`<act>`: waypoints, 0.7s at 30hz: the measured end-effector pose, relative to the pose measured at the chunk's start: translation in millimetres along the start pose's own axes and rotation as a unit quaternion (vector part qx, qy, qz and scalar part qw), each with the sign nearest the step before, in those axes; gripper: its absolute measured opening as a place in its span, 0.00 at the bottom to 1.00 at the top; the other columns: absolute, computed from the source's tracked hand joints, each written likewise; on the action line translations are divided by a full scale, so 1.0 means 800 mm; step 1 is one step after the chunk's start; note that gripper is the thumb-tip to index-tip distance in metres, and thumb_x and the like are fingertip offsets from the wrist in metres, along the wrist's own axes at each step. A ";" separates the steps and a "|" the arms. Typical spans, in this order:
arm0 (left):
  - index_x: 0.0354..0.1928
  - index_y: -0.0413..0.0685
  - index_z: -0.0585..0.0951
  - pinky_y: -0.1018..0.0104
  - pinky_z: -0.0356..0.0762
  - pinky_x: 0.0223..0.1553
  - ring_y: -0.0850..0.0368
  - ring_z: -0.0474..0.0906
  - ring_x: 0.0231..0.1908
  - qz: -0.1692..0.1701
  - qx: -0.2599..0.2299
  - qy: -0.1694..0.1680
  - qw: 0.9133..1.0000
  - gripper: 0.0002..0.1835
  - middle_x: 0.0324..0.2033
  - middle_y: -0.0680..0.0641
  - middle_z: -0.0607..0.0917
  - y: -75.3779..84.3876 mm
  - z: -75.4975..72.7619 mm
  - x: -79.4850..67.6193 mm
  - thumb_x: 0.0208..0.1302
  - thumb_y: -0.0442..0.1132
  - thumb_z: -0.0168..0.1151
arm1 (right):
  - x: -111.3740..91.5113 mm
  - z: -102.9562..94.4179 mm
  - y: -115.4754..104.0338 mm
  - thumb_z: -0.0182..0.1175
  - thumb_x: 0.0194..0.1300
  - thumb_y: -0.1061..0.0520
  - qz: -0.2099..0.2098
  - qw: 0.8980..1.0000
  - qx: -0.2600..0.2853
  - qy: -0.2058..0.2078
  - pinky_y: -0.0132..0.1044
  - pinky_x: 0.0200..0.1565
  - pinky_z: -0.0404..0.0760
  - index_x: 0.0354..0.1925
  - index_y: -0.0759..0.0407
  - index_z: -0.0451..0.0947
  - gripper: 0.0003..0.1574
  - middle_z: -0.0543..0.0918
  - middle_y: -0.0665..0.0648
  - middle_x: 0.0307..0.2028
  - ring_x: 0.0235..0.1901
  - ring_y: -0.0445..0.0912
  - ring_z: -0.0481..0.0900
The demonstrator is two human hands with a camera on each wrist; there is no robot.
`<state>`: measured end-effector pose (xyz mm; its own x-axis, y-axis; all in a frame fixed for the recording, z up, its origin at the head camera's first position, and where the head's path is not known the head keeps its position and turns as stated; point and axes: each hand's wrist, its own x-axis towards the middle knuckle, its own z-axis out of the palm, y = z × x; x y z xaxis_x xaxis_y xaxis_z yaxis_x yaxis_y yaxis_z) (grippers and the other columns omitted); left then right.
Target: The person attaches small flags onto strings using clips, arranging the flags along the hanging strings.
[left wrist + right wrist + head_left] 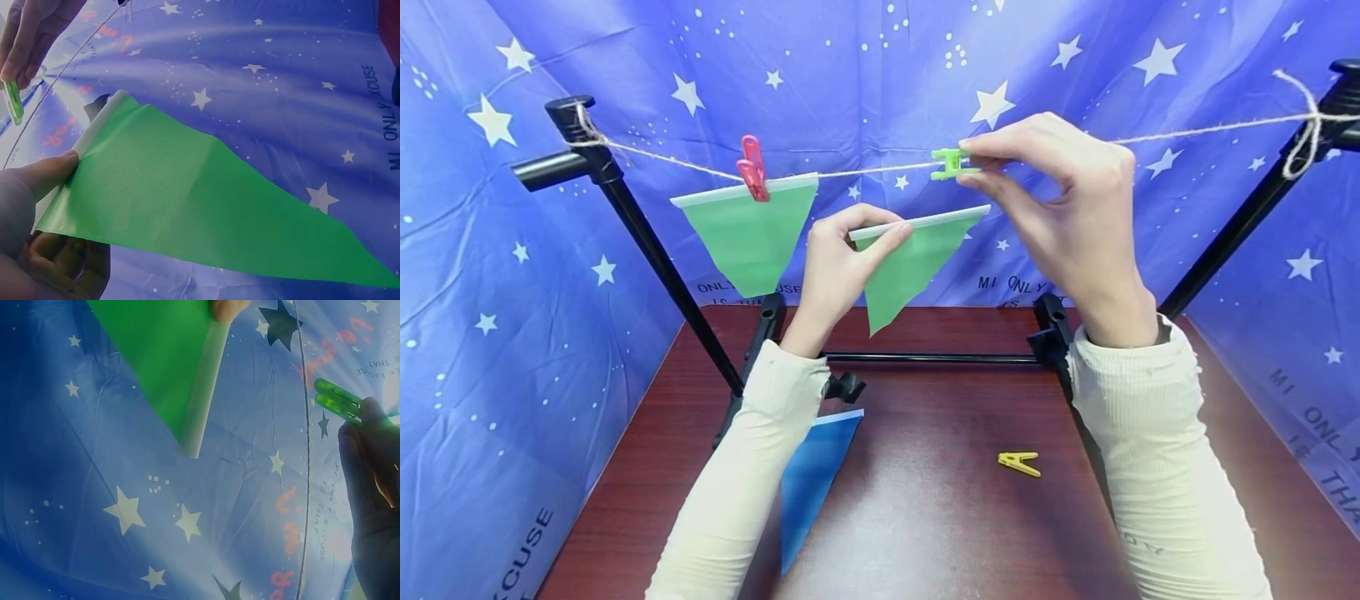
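My left hand [842,267] pinches the white top edge of a green pennant flag [917,258] between thumb and fingers, a little below the string [887,170]. In the left wrist view the thumb presses on the white band of that flag [169,181]. Thumb and fingertips of my right hand [1067,192] pinch a green clothespin [951,164] beside the string, above the flag's right end. The right wrist view shows this clothespin [337,400] apart from the string. Further left, another green pennant [748,237] hangs from the string by a red clothespin [752,169].
On the brown table [940,517] lie a yellow clothespin [1019,464] and a blue pennant [816,475], partly hidden by the left sleeve. Black poles [655,250] hold the string at both sides, joined by a low crossbar [932,359]. A blue starry curtain [865,83] surrounds the table.
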<state>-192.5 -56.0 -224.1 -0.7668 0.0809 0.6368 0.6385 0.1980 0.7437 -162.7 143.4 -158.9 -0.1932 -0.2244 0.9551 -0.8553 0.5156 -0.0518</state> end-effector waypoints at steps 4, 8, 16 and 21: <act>0.37 0.35 0.87 0.74 0.70 0.28 0.67 0.79 0.30 0.002 -0.001 0.004 1.000 0.06 0.32 0.38 0.88 0.003 0.000 0.003 0.60 0.33 0.71 | 0.003 0.002 0.002 0.72 0.57 0.62 -0.012 1.000 -0.002 -0.007 0.25 0.42 0.75 0.40 0.62 0.88 0.10 0.89 0.57 0.33 0.33 0.45 0.83; 0.37 0.35 0.87 0.74 0.70 0.28 0.66 0.78 0.30 0.005 -0.001 0.002 1.000 0.07 0.32 0.38 0.88 0.007 0.001 0.004 0.60 0.33 0.71 | 0.003 0.005 0.006 0.70 0.59 0.62 -0.013 1.000 -0.014 -0.019 0.25 0.43 0.75 0.41 0.65 0.87 0.11 0.89 0.60 0.33 0.34 0.46 0.83; 0.37 0.35 0.87 0.74 0.70 0.29 0.64 0.80 0.32 0.015 -0.002 -0.002 1.000 0.06 0.32 0.38 0.88 0.011 0.004 0.006 0.60 0.32 0.70 | 0.000 0.009 0.009 0.69 0.61 0.60 0.004 0.999 -0.018 -0.032 0.24 0.43 0.74 0.42 0.65 0.87 0.12 0.88 0.60 0.34 0.35 0.46 0.83; 0.37 0.34 0.87 0.74 0.71 0.30 0.61 0.80 0.34 0.020 -0.005 0.000 1.000 0.06 0.33 0.37 0.88 0.011 0.002 0.008 0.60 0.32 0.70 | -0.002 0.012 0.007 0.70 0.59 0.61 0.026 0.999 -0.008 -0.034 0.23 0.43 0.72 0.41 0.62 0.88 0.10 0.89 0.58 0.34 0.34 0.44 0.82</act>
<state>-191.5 -52.0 -213.8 -0.7407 0.0878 0.6661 0.6692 0.1842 0.7199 -171.6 138.4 -163.2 -0.2699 -0.2524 0.9292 -0.8359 0.5404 -0.0961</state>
